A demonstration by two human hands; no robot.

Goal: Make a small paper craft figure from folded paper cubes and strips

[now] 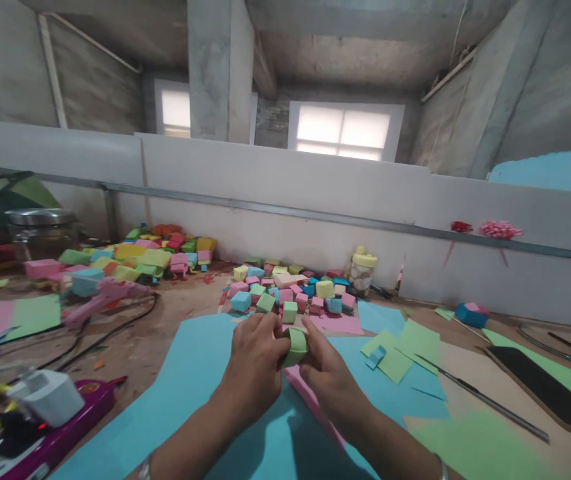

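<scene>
A small light-green folded paper box (296,348) is held between both hands above the blue paper sheet (190,373). My left hand (258,360) is closed on its left side, the fingers curled. My right hand (329,368) grips the box from the right, thumb and fingers against it. Beneath the hands a pink paper strip (318,407) lies on the blue sheet, partly hidden by the right hand. Just beyond stands a cluster of small coloured paper boxes (289,311), in green, blue, pink and yellow.
More paper boxes (150,257) are heaped at the back left, near a pink glue gun (105,297). A purple power strip (65,427) with a white plug sits front left. On the right are green paper pieces (418,343), a thin metal tool (485,400) and a phone (545,383).
</scene>
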